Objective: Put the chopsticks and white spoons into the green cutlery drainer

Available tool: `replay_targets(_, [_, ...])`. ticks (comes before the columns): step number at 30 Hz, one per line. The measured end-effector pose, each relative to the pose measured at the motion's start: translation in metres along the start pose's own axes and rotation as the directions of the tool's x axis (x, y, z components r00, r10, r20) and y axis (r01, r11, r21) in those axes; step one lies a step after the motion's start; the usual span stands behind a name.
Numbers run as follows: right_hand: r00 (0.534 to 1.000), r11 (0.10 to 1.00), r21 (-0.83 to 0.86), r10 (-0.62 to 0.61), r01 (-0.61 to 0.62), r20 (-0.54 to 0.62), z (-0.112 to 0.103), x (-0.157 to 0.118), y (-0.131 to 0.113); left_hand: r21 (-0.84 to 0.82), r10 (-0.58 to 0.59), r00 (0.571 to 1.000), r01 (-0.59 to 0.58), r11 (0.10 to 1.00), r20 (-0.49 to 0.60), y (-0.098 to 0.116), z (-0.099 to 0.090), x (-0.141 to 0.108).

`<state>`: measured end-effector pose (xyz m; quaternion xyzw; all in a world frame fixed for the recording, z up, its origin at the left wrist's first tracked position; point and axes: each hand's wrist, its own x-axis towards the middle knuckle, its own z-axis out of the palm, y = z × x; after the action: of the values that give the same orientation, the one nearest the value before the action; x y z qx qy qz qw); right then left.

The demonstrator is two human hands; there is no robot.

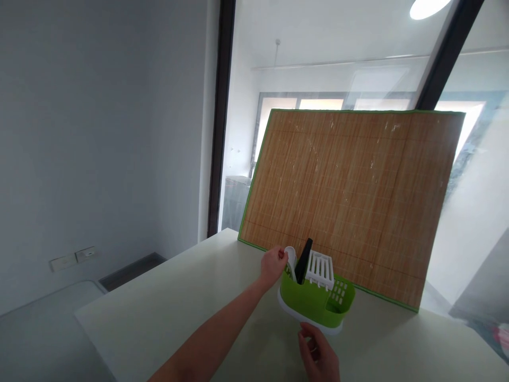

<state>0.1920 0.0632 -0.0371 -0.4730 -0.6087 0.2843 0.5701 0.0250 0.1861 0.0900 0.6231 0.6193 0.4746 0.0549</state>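
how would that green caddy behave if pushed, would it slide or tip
The caddy looks like thin plastic, so probably light. Its white base sits flat on the smooth table, so it would likely slide. The black tool and spoon stand tall at one end, so it might tip that way.

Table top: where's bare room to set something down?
Bare table left of the left hand, to the near edge. Crowded around the green rack: bamboo mat behind, right hand in front.
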Motion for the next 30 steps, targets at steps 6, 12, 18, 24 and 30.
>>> replay_targets(6, [0.999,0.998,-0.046,-0.043,0.044,0.021,0.003,-0.001,0.004,0.166,0.023,0.996,-0.037,0.985,0.086,-0.002,0.000,0.005])
replay_targets(12, [0.996,0.991,-0.109,-0.071,0.077,0.059,0.002,0.000,0.014,0.296,0.025,0.975,-0.091,0.951,0.220,-0.005,-0.002,0.007])
replay_targets(18, [0.998,0.990,-0.135,-0.027,0.034,0.054,0.000,0.001,0.013,0.375,-0.079,0.955,-0.036,0.926,0.286,-0.003,-0.002,0.016])
replay_targets(24, [0.989,0.974,-0.228,-0.030,-0.004,-0.147,-0.020,0.010,0.018,0.367,-0.077,0.973,-0.008,0.930,0.218,-0.009,-0.026,-0.012])
replay_targets(30, [0.894,0.824,-0.565,-0.279,0.036,-0.350,-0.022,0.038,-0.005,0.264,-0.094,0.975,0.038,0.964,0.203,-0.056,-0.012,-0.107])
